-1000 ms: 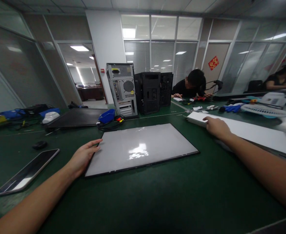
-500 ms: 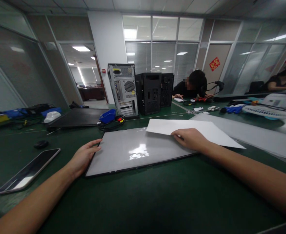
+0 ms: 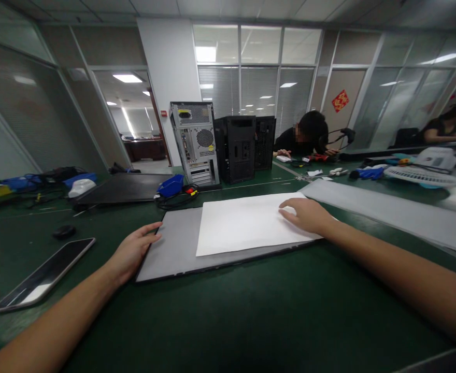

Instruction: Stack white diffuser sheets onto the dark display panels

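Note:
A flat grey display panel [image 3: 169, 248] lies on the green table [image 3: 251, 311] in front of me. A white sheet [image 3: 239, 225] covers most of its right part. My right hand [image 3: 308, 215] lies flat on the sheet's right end, fingers stretched out and pressing it down. My left hand [image 3: 132, 251] rests open against the panel's left edge, thumb on top near the corner.
A grey sheet stack [image 3: 387, 210] lies to the right. A slim dark tablet [image 3: 43, 274] is at the left, a black lid [image 3: 123, 187] and a blue bin [image 3: 170, 185] behind. Computer towers [image 3: 220, 142] stand at the back. Two other people sit at the far side.
My right hand took a white sheet from the stack at the right, carried it left and laid it flat on the panel. My left hand stayed at the panel's edge.

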`<state>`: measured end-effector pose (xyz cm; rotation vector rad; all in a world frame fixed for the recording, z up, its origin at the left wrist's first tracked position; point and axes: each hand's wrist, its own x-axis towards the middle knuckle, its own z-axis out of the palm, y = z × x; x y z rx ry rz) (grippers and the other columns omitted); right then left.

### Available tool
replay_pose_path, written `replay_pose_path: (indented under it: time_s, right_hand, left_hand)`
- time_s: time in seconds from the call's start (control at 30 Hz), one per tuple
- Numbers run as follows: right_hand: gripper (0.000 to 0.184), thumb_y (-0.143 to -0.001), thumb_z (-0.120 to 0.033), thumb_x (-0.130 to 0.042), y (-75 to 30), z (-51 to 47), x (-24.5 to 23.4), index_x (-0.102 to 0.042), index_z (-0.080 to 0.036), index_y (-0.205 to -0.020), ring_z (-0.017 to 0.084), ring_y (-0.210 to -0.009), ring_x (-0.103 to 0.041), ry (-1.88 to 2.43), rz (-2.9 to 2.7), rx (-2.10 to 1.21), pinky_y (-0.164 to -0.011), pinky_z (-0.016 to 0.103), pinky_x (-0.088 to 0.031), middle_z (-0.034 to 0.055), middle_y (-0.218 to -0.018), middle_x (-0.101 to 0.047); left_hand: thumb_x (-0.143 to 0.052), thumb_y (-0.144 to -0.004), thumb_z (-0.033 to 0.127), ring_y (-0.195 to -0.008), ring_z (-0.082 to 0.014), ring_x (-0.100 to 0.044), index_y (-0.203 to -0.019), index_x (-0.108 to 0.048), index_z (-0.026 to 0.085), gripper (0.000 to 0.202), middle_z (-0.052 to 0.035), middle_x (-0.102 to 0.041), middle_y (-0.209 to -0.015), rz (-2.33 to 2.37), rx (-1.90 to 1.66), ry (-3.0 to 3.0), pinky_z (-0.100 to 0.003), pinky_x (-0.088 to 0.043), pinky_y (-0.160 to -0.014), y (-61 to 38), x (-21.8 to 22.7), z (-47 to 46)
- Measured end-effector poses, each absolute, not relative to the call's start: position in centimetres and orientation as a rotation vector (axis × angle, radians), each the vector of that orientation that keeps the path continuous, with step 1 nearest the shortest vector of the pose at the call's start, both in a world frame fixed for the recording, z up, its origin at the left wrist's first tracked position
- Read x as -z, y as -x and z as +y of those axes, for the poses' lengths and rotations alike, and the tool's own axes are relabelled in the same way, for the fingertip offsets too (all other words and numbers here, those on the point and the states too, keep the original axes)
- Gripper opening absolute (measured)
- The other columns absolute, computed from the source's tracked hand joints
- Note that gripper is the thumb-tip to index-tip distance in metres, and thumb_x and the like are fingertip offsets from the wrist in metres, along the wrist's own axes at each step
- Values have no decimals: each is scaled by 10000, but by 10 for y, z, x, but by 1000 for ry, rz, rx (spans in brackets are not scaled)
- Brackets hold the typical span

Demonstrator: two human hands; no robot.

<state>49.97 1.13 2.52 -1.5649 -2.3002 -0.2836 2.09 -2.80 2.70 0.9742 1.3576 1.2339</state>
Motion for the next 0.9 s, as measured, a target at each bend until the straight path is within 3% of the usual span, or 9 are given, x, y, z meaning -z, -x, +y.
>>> replay_pose_path:
  time_s: [0.13, 0.23, 0.47, 0.67, 0.9]
  right_hand:
    - [531, -927, -541, -416, -549, 36, -13, -688, -174, -1197, 318, -1066, -625, 1982, -2125, 296, -910, 444, -477, 138, -1194, -681]
    - [550, -919, -568, -399, -567, 44, -7, -708, -190, -1172, 317, -1025, -642, 2066, -2110, 237, -881, 445, -486, 137, -1143, -700]
    - [558, -938, -596, -373, -540, 37, -4, -699, -212, -1177, 304, -1014, -656, 1882, -2245, 269, -878, 443, -501, 111, -1147, -704]
    - [562, -955, -604, -369, -514, 24, -7, -692, -203, -1182, 294, -1052, -647, 1696, -2310, 132, -922, 454, -493, 105, -1192, -688]
    - [530, -986, -548, -359, -493, 15, -6, -688, -182, -1184, 281, -1115, -608, 1518, -2414, 208, -983, 462, -455, 114, -1220, -670]
  left_hand:
    - [-638, -800, 46, -666, -237, -745, -1332, -555, 165, 552, -119, -737, -907, 1348, -1222, -973, -306, -605, -491, -21, -27, -29]
    - [-650, -791, 48, -669, -233, -743, -1331, -559, 160, 559, -118, -735, -909, 1349, -1227, -981, -307, -608, -506, -20, -27, -29]
    - [-696, -762, 66, -649, -215, -731, -1287, -613, 164, 541, -112, -728, -888, 1380, -1233, -969, -272, -582, -480, -21, -27, -29]
    - [-792, -640, 23, -721, -191, -739, -1259, -624, 201, 666, -131, -699, -1202, 1420, -1198, -1093, -268, -595, -558, -19, -26, -29]
    - [-843, -633, 116, -719, -199, -732, -1318, -573, 217, 743, -168, -640, -1319, 1425, -1143, -1165, -305, -593, -556, -14, -21, -27]
